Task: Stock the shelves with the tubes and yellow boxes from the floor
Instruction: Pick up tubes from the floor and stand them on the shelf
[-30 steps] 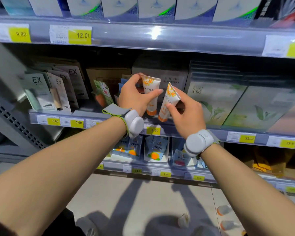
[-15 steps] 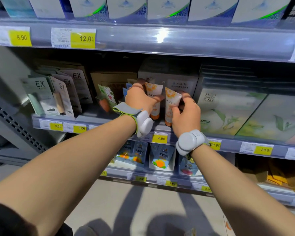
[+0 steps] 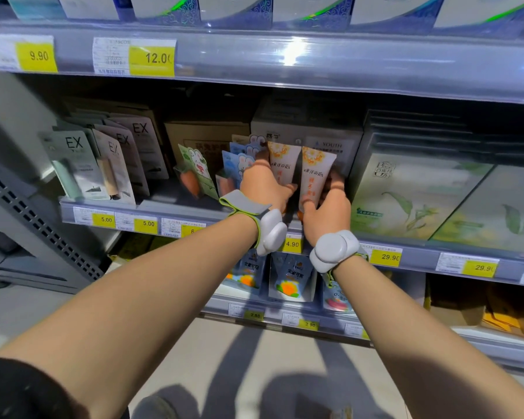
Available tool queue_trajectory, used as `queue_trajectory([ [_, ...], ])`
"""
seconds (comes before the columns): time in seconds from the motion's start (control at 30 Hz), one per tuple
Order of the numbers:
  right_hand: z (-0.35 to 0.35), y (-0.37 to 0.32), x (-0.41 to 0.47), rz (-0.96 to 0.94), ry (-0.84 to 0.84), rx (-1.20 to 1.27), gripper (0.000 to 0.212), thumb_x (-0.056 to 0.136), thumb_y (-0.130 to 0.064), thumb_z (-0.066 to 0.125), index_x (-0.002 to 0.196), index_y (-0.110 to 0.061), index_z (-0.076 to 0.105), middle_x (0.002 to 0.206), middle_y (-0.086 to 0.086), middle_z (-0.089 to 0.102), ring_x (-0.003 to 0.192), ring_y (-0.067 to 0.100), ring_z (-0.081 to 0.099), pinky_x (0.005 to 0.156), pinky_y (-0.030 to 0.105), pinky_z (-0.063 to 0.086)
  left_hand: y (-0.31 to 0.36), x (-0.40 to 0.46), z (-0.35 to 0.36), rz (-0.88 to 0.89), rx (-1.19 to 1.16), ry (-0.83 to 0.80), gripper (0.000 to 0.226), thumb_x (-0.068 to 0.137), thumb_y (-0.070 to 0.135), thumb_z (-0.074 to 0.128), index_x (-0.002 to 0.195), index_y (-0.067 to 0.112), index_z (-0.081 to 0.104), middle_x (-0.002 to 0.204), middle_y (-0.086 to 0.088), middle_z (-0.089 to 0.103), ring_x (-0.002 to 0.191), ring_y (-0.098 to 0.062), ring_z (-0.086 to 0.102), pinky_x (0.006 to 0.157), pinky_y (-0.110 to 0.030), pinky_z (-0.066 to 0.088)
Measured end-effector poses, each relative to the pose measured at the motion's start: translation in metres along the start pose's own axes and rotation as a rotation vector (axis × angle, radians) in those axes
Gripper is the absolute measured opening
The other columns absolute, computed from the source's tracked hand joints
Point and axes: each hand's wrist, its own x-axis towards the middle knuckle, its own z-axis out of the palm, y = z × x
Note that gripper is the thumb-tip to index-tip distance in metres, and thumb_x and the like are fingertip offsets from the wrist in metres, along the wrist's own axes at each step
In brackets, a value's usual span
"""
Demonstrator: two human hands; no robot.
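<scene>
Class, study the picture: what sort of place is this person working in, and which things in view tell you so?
Most likely a shop aisle selling skincare or toiletries. Tiered shelves carry yellow price tags along their edges, rows of boxed goods face outward, and each hand sets a tube upright on the middle shelf.

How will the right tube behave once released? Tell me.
The right tube stands cap down, tall and narrow, so it may tip. The left tube beside it and the box behind could prop it. It looks soft, probably denting under the right hand.

Retail shop aisle: tiered grey shelves (image 3: 285, 60), yellow price tags (image 3: 151, 60) on rails, packaged cosmetics boxes (image 3: 406, 198) in rows.
</scene>
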Motion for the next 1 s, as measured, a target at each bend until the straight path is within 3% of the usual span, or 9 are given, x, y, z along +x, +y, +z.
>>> queue_trajectory([
  [0.17, 0.0, 0.009, -0.005, 0.002, -0.056, -0.117, 0.05, 0.085, -0.011, 0.065, 0.129, -0.001, 0.044, 0.123, 0.022, 0.055, 0.115, 0.037, 0.053, 0.089, 0.039, 0.045, -0.008, -0.006, 0.01, -0.031, -0.023, -0.031, 0.047, 0.077, 0.028, 0.075, 0.113, 0.002, 0.057, 0.115, -0.016, 0.065, 0.109, -0.032, 0.061, 0.086, -0.038, 0.054],
  [0.43, 0.004, 0.016, -0.006, 0.005, -0.054, -0.199, 0.045, 0.084, -0.013, 0.067, 0.124, -0.004, 0.048, 0.129, 0.016, 0.044, 0.119, 0.037, 0.048, 0.095, 0.038, 0.042, -0.023, -0.007, 0.032, -0.143, 0.012, -0.052, 0.038, 0.08, 0.033, 0.072, 0.107, 0.007, 0.066, 0.11, -0.013, 0.069, 0.102, -0.03, 0.063, 0.08, -0.035, 0.05],
  [0.6, 0.011, 0.013, -0.013, 0.027, -0.011, -0.197, 0.057, 0.084, -0.014, 0.069, 0.13, 0.001, 0.039, 0.136, 0.019, 0.037, 0.126, 0.038, 0.04, 0.103, 0.04, 0.035, -0.023, -0.002, 0.037, -0.137, 0.018, -0.019, 0.036, 0.079, 0.033, 0.072, 0.105, 0.007, 0.068, 0.107, -0.013, 0.069, 0.1, -0.031, 0.064, 0.08, -0.037, 0.051],
  [0.73, 0.012, 0.014, -0.027, -0.036, 0.045, -0.135, 0.032, 0.08, -0.007, 0.07, 0.104, -0.003, 0.049, 0.121, 0.017, 0.041, 0.11, 0.038, 0.048, 0.093, 0.041, 0.041, -0.028, 0.0, 0.04, -0.11, 0.057, -0.004, 0.036, 0.08, 0.034, 0.07, 0.106, 0.009, 0.067, 0.108, -0.013, 0.068, 0.101, -0.033, 0.063, 0.084, -0.039, 0.053],
  [0.83, 0.01, 0.017, -0.034, -0.098, -0.025, -0.18, 0.01, 0.083, -0.007, 0.063, 0.092, -0.006, 0.059, 0.132, 0.017, 0.035, 0.115, 0.037, 0.043, 0.096, 0.037, 0.038, -0.03, 0.002, 0.04, -0.108, 0.072, 0.005, 0.035, 0.08, 0.033, 0.071, 0.107, 0.011, 0.067, 0.106, -0.013, 0.069, 0.101, -0.032, 0.063, 0.084, -0.038, 0.052],
  [1.0, 0.011, 0.016, -0.033, -0.118, -0.156, -0.279, 0.034, 0.087, -0.004, 0.053, 0.12, -0.009, 0.06, 0.146, 0.015, 0.022, 0.128, 0.035, 0.03, 0.106, 0.035, 0.031, -0.031, 0.005, 0.039, -0.12, 0.068, 0.012, 0.035, 0.076, 0.035, 0.073, 0.1, 0.011, 0.07, 0.1, -0.013, 0.071, 0.094, -0.031, 0.066, 0.075, -0.033, 0.051],
])
